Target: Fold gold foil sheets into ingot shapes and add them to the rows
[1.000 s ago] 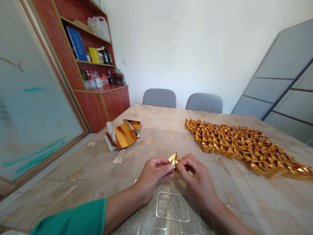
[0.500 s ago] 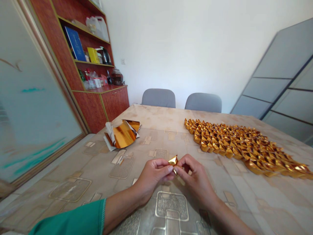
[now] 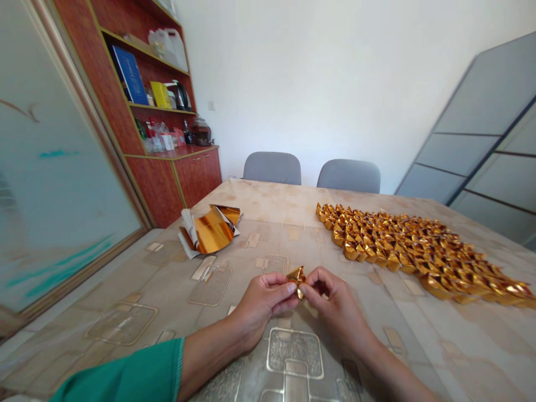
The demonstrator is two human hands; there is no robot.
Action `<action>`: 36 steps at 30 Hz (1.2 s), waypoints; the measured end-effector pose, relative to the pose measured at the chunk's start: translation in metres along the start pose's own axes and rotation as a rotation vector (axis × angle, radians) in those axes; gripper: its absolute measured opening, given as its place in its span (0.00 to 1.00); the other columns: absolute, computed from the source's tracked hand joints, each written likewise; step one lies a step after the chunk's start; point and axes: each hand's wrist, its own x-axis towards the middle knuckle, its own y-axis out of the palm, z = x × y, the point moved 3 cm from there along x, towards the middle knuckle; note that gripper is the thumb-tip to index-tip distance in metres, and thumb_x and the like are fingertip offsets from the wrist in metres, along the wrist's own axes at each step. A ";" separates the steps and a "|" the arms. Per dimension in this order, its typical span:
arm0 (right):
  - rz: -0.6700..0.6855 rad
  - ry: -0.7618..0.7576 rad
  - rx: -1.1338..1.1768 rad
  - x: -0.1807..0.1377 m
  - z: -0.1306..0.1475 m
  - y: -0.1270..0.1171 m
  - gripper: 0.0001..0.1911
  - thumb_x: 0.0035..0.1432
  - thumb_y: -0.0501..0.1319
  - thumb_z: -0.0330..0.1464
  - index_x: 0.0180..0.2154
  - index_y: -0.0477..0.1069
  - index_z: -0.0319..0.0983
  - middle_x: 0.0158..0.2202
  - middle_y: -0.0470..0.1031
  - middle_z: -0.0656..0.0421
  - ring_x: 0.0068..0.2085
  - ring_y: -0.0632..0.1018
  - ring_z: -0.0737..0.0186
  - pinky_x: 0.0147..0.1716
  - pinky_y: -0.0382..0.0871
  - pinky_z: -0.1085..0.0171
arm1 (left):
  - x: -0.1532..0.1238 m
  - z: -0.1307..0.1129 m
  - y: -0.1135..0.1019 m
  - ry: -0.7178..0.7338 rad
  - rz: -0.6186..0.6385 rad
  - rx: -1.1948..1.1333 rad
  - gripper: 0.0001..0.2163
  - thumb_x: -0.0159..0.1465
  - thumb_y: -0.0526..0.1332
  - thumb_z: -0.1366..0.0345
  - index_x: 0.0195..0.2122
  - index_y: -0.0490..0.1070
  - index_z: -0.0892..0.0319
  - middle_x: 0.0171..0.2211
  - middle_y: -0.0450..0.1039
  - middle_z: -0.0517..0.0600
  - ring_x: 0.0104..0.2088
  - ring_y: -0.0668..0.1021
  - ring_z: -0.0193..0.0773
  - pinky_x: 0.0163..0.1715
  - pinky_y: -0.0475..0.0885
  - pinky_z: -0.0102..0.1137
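Observation:
Between my two hands is a small folded gold foil paper ingot (image 3: 297, 274), held just above the patterned tablecloth. My left hand (image 3: 268, 295) pinches its left side with thumb and fingers. On the other side, the thumb and fingertips of my right hand (image 3: 329, 291) are closed on it. Part of the folded piece is hidden behind the fingertips. Many finished-looking gold foil ingots (image 3: 389, 240) stand in close rows to the right. At the left lies a loose stack of gold foil paper sheets (image 3: 214, 230), curled, with whitish undersides.
The table (image 3: 268, 195) carries a clear patterned cover. Two grey chairs (image 3: 272, 167) stand behind its far edge. A red-brown shelf cabinet (image 3: 196, 176) with bottles and boxes is at the back left, beside a frosted glass door (image 3: 62, 167).
My fingers have shifted slightly on the foil ingot, and its upper point is tilted differently with less glare. Both hands stay in nearly the same place.

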 end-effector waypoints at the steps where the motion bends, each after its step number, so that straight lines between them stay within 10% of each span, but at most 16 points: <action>1: 0.000 -0.002 -0.004 0.000 0.000 0.000 0.12 0.59 0.62 0.38 0.26 0.67 0.40 0.24 0.67 0.62 0.27 0.66 0.64 0.26 0.58 0.65 | 0.000 0.001 0.000 -0.003 -0.005 -0.004 0.15 0.43 0.78 0.65 0.27 0.76 0.65 0.28 0.77 0.49 0.27 0.78 0.29 0.31 0.75 0.23; 36: 0.109 0.041 0.458 -0.005 -0.001 0.002 0.14 0.54 0.68 0.42 0.32 0.69 0.40 0.28 0.74 0.60 0.30 0.72 0.63 0.29 0.61 0.64 | -0.005 -0.003 0.004 0.181 0.117 -0.014 0.12 0.49 0.76 0.62 0.28 0.76 0.62 0.27 0.76 0.46 0.29 0.73 0.30 0.35 0.68 0.26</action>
